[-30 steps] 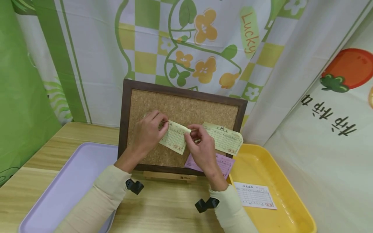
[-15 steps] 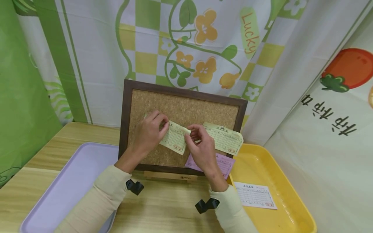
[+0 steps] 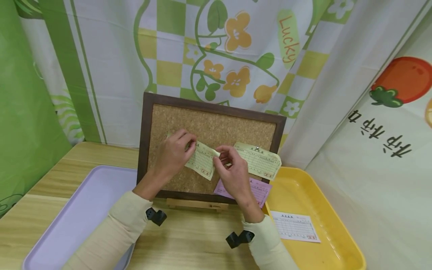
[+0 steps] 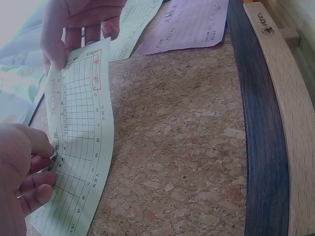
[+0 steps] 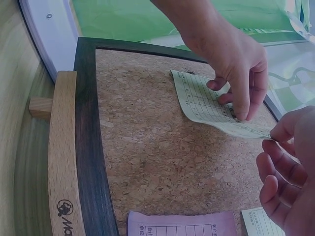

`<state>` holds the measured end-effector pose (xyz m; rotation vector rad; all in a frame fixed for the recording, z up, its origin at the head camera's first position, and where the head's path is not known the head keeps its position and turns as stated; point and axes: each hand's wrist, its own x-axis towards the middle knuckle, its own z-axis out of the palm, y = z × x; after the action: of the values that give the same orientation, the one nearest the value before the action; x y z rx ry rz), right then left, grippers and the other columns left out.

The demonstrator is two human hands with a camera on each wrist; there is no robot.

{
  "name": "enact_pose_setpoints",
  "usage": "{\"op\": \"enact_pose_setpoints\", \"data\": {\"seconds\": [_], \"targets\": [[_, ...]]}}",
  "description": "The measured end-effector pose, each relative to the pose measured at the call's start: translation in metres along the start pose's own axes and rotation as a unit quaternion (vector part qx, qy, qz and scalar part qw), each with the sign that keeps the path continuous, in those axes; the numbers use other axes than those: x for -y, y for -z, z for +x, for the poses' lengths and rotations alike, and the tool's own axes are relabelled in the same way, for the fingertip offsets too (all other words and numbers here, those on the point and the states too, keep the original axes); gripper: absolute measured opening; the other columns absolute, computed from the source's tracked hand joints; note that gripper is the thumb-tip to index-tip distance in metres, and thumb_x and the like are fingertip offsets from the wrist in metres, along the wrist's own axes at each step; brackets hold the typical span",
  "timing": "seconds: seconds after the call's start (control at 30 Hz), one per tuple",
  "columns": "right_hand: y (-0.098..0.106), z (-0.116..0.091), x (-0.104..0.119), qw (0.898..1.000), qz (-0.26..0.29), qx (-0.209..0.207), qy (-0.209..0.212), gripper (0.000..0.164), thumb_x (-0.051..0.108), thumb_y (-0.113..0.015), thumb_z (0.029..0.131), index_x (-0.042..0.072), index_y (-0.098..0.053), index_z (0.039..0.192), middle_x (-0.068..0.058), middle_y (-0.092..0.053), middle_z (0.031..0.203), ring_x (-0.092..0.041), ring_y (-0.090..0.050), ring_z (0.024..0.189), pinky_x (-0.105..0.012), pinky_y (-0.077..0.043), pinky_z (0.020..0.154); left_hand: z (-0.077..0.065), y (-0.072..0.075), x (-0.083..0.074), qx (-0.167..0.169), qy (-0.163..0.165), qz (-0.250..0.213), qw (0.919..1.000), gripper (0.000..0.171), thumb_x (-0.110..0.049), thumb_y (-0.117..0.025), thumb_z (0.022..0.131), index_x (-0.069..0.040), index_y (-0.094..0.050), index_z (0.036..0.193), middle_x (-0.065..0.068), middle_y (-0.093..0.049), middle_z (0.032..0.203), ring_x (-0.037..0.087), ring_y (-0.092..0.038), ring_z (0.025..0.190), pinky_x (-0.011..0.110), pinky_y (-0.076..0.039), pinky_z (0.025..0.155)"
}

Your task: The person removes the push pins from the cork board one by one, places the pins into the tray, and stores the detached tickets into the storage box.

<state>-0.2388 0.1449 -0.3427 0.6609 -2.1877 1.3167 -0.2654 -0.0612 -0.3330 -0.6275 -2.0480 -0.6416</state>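
Observation:
A pale yellow receipt slip (image 3: 201, 159) with a printed grid is held between both hands in front of the cork board (image 3: 216, 123). My left hand (image 3: 173, 152) has curled fingers at the slip's upper edge; in the right wrist view its fingertips (image 5: 241, 116) meet the paper. Whether a pin is under them is hidden. With thumb and forefinger, my right hand (image 3: 233, 168) pinches the slip's upper right corner, which curls slightly. Behind that hand, another yellow slip (image 3: 260, 163) hangs from a small metal clip (image 3: 257, 148). A pink slip (image 3: 258, 191) is partly covered below it.
The board's dark wooden frame (image 3: 144, 131) leans on a light wooden stand (image 3: 197, 203). To the left lies a lilac tray (image 3: 77, 213). At right a yellow tray (image 3: 324, 210) bears a white slip (image 3: 295, 227). A patterned curtain (image 3: 114, 67) hangs behind the board.
Both hands stay almost in place on the yellow slip. The right hand and the slip's right end have shifted very slightly left; nothing has been let go.

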Motion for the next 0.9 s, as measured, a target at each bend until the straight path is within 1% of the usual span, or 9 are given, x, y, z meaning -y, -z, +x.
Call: {"op": "enact_pose_setpoints", "data": {"seconds": [0.2, 0.33, 0.53, 0.77, 0.9], "targets": [[0.001, 0.0, 0.001, 1.0, 0.013, 0.002, -0.001, 0.02, 0.005, -0.071, 0.096, 0.008, -0.067, 0.115, -0.007, -0.068, 0.09, -0.018, -0.066, 0.076, -0.033, -0.055, 0.064, 0.0, 0.001, 0.0, 0.003, 0.0, -0.009, 1.0, 0.003, -0.003, -0.072, 0.093, -0.003, -0.075, 0.094, 0.008, -0.066, 0.089, 0.018, -0.059, 0.063, 0.032, -0.047, 0.051], [0.001, -0.001, 0.002, 1.0, 0.021, 0.0, -0.004, 0.021, 0.005, -0.071, 0.096, 0.009, -0.068, 0.116, -0.008, -0.068, 0.092, -0.02, -0.066, 0.077, -0.034, -0.055, 0.065, 0.0, 0.002, 0.001, 0.011, 0.0, -0.012, 0.9999, 0.003, -0.002, -0.071, 0.093, -0.003, -0.074, 0.094, 0.007, -0.066, 0.089, 0.017, -0.056, 0.061, 0.031, -0.045, 0.049], [0.002, -0.003, 0.005, 1.0, 0.024, 0.003, -0.007, 0.02, 0.005, -0.07, 0.097, 0.007, -0.067, 0.116, -0.008, -0.068, 0.093, -0.022, -0.066, 0.076, -0.032, -0.054, 0.064, -0.001, 0.004, -0.001, 0.027, 0.011, -0.019, 0.9994, 0.005, -0.003, -0.07, 0.095, -0.004, -0.074, 0.092, 0.008, -0.067, 0.09, 0.016, -0.054, 0.061, 0.031, -0.043, 0.049], [0.009, -0.005, 0.043, 0.999, 0.023, 0.01, -0.02, 0.021, -0.008, -0.067, 0.093, -0.007, -0.063, 0.115, -0.019, -0.064, 0.091, -0.034, -0.065, 0.076, -0.033, -0.053, 0.064, -0.003, 0.008, -0.003, 0.045, 0.028, -0.028, 0.9982, 0.004, -0.003, -0.07, 0.094, -0.006, -0.073, 0.092, 0.006, -0.067, 0.089, 0.015, -0.052, 0.06, 0.03, -0.041, 0.05], [0.011, -0.006, 0.045, 0.999, 0.026, 0.009, -0.023, 0.021, -0.008, -0.067, 0.093, -0.007, -0.064, 0.114, -0.019, -0.064, 0.091, -0.034, -0.065, 0.076, -0.032, -0.053, 0.065, -0.004, 0.011, -0.004, 0.052, 0.033, -0.044, 0.9971, 0.005, -0.003, -0.07, 0.094, -0.006, -0.073, 0.092, 0.006, -0.067, 0.089, 0.015, -0.052, 0.062, 0.031, -0.042, 0.052]]}}
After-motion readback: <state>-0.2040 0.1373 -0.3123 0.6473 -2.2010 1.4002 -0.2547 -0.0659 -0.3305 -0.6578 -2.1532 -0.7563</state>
